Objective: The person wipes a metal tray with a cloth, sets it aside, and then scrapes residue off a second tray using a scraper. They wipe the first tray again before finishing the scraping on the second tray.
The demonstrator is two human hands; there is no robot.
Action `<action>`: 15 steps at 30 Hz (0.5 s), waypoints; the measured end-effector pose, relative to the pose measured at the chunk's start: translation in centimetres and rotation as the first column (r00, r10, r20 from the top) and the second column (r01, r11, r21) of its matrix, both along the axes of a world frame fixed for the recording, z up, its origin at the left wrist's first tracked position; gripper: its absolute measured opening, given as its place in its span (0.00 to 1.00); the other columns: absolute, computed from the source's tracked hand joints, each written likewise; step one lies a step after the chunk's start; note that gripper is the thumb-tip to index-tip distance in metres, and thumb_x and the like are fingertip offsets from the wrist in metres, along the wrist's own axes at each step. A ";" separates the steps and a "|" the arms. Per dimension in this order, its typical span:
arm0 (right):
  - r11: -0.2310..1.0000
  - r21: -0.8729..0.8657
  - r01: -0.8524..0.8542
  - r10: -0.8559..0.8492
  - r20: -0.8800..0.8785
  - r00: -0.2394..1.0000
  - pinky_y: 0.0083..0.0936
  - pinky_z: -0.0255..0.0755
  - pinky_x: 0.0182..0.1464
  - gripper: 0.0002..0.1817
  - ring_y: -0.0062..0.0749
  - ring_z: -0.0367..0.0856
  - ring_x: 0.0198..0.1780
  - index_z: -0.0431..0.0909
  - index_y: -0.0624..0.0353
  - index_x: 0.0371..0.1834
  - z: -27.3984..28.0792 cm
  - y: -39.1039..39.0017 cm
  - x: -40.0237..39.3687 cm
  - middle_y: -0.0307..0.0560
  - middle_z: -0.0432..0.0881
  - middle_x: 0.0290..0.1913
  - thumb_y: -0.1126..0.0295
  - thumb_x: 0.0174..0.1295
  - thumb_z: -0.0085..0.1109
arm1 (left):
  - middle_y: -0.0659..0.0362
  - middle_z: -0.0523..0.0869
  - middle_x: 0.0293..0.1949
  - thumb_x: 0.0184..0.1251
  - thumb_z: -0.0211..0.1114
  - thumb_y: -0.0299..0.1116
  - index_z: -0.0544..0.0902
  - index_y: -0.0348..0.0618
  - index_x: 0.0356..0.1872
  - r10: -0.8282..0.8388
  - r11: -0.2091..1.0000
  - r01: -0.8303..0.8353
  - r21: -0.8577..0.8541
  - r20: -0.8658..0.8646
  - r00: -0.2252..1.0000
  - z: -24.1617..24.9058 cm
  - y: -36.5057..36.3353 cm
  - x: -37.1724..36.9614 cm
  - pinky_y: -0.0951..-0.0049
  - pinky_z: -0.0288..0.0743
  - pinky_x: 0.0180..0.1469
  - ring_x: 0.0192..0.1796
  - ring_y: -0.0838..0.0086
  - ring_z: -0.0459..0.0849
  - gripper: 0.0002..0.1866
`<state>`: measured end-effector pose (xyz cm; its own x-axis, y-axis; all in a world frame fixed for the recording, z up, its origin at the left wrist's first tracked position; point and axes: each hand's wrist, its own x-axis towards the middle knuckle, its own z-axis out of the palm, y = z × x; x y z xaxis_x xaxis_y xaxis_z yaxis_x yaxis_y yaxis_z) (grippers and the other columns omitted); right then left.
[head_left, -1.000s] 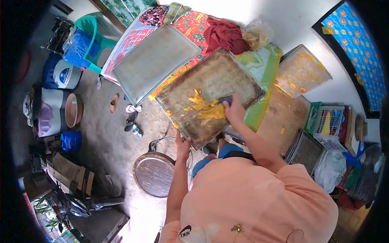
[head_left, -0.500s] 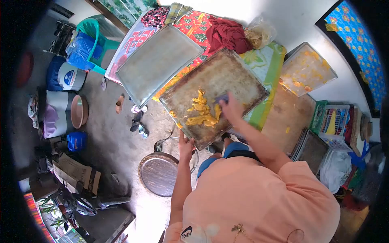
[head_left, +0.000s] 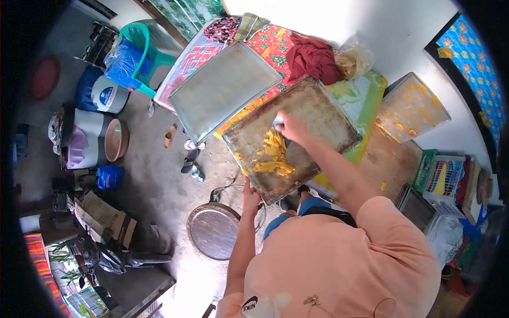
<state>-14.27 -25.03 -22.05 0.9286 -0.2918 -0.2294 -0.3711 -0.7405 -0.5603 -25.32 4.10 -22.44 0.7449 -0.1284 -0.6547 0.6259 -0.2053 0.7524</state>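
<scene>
A brown-stained metal tray (head_left: 328,116) lies tilted in front of me, partly over the cloth-covered surface. Soft yellow-orange mash (head_left: 273,156) is heaped on its left half, with small smears along the left rim. My right hand (head_left: 293,130) is closed around a small flat scraper (head_left: 278,122) at the upper end of the heap; most of the tool is hidden by the fingers. At the tray's near left corner, my left hand (head_left: 252,200) grips the edge. A cleaner grey tray (head_left: 225,87) rests just beyond, to the left.
Below my left hand stands a round wooden-topped stool (head_left: 214,233). A tray smeared with orange bits (head_left: 416,108) leans against the right wall, above plastic baskets (head_left: 444,177). Dark red cloth (head_left: 314,59) and a plastic bag (head_left: 356,57) lie behind. Sandals (head_left: 190,160) are on the floor.
My right hand has moved up and left across the tray with the scraper, to the top of the mash. The mash is gathered into a more compact heap. My left hand keeps its hold.
</scene>
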 end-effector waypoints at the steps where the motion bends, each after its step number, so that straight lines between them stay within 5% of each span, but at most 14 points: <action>1: 0.999 0.015 -0.048 0.048 0.013 0.999 0.47 0.72 0.48 0.26 0.52 0.81 0.47 0.68 0.46 0.58 0.3 0.5 -0.2 0.55 0.83 0.44 0.54 0.56 0.62 | 0.58 0.83 0.33 0.61 0.57 0.15 0.47 0.60 0.76 -0.053 0.999 0.053 0.014 0.026 0.998 -0.7 0.3 0.1 0.79 0.70 0.20 0.24 0.79 0.77 0.45; 3: 0.992 0.034 -0.123 0.121 0.042 0.992 0.46 0.73 0.47 0.25 0.51 0.82 0.47 0.69 0.46 0.55 1.0 -0.5 0.1 0.54 0.83 0.43 0.55 0.55 0.63 | 0.57 0.83 0.34 0.62 0.57 0.15 0.46 0.61 0.76 -0.086 0.994 0.085 0.064 0.024 0.996 -1.6 0.7 0.0 0.78 0.70 0.21 0.25 0.80 0.77 0.45; 7: 0.999 -0.025 0.029 -0.027 0.093 0.995 0.43 0.74 0.45 0.27 0.52 0.82 0.46 0.68 0.46 0.58 1.5 -5.9 3.8 0.54 0.83 0.43 0.55 0.55 0.64 | 0.63 0.74 0.23 0.59 0.59 0.15 0.48 0.58 0.76 -0.050 0.997 0.049 0.056 0.015 0.999 -2.0 0.8 -0.1 0.77 0.72 0.22 0.22 0.81 0.72 0.46; 9: 0.993 -0.087 0.074 -0.069 0.060 0.996 0.41 0.74 0.45 0.28 0.50 0.82 0.46 0.68 0.47 0.59 3.7 -6.3 5.5 0.54 0.83 0.44 0.56 0.54 0.64 | 0.62 0.76 0.25 0.59 0.59 0.16 0.47 0.58 0.76 -0.052 0.998 0.052 0.047 0.009 0.999 -1.2 0.6 -0.1 0.77 0.73 0.23 0.23 0.80 0.74 0.46; 15: 0.913 0.046 -0.405 0.395 0.147 0.907 0.41 0.73 0.48 0.28 0.47 0.82 0.46 0.70 0.48 0.57 0.7 -0.7 10.6 0.53 0.82 0.46 0.56 0.53 0.65 | 0.60 0.81 0.30 0.59 0.59 0.17 0.46 0.56 0.76 -0.023 0.999 0.023 0.039 -0.002 1.000 -1.5 0.5 -0.1 0.78 0.73 0.22 0.26 0.79 0.78 0.46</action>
